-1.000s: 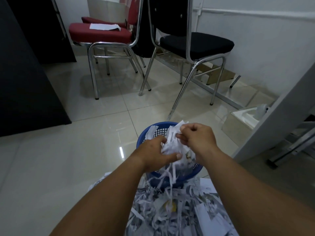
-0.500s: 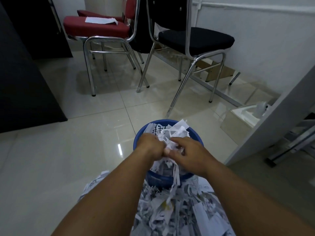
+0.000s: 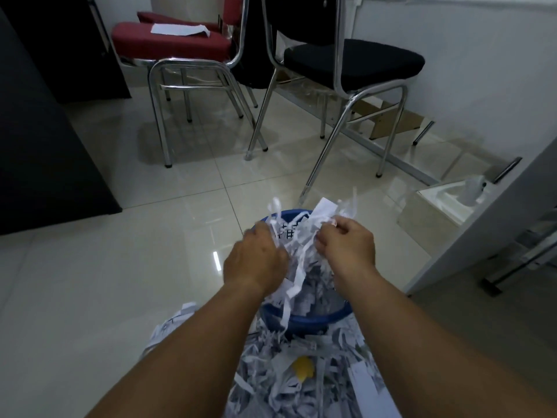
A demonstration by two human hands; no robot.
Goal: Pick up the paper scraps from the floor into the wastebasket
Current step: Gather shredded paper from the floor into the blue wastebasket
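A blue wastebasket (image 3: 304,319) stands on the tiled floor right in front of me, heaped with white paper strips. Over its mouth my left hand (image 3: 254,262) and my right hand (image 3: 346,247) each grip one side of a bunch of paper scraps (image 3: 301,239); loose strips dangle from it into the basket and stick up above my fingers. A big pile of paper scraps on the floor (image 3: 301,375) lies between the basket and me, with a yellow bit in it. My forearms hide part of that pile.
A red chair (image 3: 171,45) with a white paper on its seat and a black chair (image 3: 352,60) stand behind the basket on chrome legs. A dark cabinet (image 3: 45,131) fills the left side. A white panel (image 3: 488,224) and a white tray (image 3: 452,200) are on the right.
My hands, pressed together low in the basket half a second ago, have risen and moved apart, pulling the bunch of scraps up and spreading it.
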